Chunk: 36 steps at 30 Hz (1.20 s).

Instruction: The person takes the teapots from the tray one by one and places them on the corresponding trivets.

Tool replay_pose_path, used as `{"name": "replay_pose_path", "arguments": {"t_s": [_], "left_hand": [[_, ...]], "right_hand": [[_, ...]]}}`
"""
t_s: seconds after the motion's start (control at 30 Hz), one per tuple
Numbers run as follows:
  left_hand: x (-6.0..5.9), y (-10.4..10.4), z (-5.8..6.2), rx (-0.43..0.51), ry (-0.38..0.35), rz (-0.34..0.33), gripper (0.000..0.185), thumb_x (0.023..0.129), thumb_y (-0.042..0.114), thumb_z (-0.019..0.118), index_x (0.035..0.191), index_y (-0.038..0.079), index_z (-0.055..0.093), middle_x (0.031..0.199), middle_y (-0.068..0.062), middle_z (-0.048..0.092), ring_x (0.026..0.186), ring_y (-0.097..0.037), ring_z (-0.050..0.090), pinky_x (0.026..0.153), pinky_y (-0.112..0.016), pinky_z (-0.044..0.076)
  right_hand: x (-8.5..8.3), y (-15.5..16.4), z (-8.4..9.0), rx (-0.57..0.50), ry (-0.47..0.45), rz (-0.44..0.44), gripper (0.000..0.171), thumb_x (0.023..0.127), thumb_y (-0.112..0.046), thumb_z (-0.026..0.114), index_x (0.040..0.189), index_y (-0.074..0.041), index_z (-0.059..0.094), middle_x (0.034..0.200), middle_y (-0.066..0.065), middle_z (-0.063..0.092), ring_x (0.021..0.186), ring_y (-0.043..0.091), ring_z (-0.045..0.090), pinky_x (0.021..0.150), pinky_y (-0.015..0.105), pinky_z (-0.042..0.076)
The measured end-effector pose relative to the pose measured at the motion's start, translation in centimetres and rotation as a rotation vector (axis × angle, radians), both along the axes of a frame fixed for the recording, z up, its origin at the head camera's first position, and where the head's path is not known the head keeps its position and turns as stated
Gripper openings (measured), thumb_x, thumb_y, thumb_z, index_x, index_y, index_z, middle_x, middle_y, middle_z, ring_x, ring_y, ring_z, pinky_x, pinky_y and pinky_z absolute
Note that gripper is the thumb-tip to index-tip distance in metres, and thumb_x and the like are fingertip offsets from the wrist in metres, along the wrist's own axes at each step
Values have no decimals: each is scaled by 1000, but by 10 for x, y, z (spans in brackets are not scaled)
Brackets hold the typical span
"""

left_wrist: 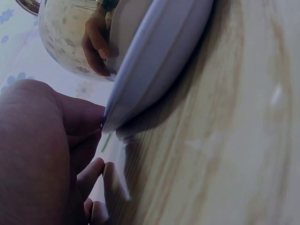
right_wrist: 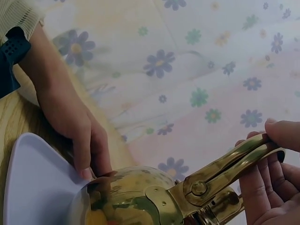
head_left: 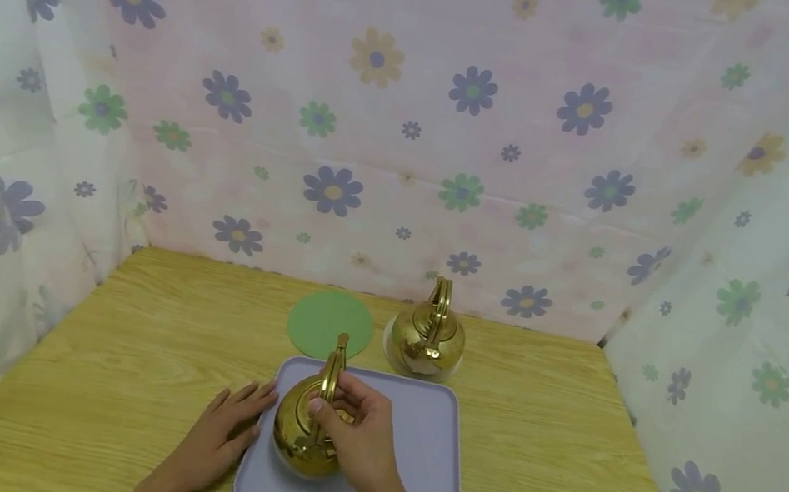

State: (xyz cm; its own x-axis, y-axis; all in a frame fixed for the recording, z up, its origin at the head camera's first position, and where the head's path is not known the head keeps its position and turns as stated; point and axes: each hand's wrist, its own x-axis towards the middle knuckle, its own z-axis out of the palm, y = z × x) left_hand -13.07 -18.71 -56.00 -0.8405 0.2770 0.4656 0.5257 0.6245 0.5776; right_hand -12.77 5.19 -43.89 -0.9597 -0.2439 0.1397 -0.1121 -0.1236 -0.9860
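A table (head_left: 123,342) carries a tray (head_left: 426,452) at the middle of its near edge, and a kettle (head_left: 307,435) stands on the tray's left half. The right hand (head_left: 360,435) holds that kettle's handle from the right, while the left hand (head_left: 224,432) rests on the table against the tray's left rim. Behind the tray, toward the far edge, a round mat (head_left: 320,315) lies on the left and a second kettle (head_left: 427,335) stands just right of it.
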Motion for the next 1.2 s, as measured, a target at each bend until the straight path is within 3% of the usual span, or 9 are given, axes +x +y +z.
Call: {"name": "replay_pose_path", "arguments": {"t_s": [0.5, 0.73, 0.97, 1.2], "left_hand": [[0, 1, 2, -19, 21, -6, 45, 94, 9, 66, 139, 8, 63, 145, -11, 60, 132, -44, 50, 121, -20, 5], [2, 2, 5, -10, -5, 1, 45, 95, 9, 65, 140, 6, 62, 146, -11, 58, 134, -46, 49, 121, -23, 5], [1, 3, 5, 2, -16, -3, 46, 95, 9, 65, 141, 6, 61, 147, -12, 58, 135, -47, 49, 120, -20, 3], [-1, 2, 3, -9, 18, -8, 46, 93, 8, 66, 139, 6, 62, 145, -14, 59, 132, -48, 50, 119, -16, 0]], "right_hand": [[-5, 4, -1, -40, -15, -44, 38, 93, 1, 70, 126, 15, 61, 108, 35, 68, 84, 7, 69, 79, 21, 58], [-8, 4, 1, -35, 4, -59, 36, 92, 0, 70, 123, 17, 62, 107, 35, 68, 84, 7, 69, 79, 21, 58], [-14, 7, -1, -25, 13, -77, 36, 94, -2, 70, 125, 15, 62, 109, 35, 68, 86, 8, 70, 80, 22, 58], [-21, 7, -1, -32, 10, -99, 34, 93, -1, 70, 123, 15, 63, 108, 34, 68, 85, 7, 69, 80, 20, 58]]}}
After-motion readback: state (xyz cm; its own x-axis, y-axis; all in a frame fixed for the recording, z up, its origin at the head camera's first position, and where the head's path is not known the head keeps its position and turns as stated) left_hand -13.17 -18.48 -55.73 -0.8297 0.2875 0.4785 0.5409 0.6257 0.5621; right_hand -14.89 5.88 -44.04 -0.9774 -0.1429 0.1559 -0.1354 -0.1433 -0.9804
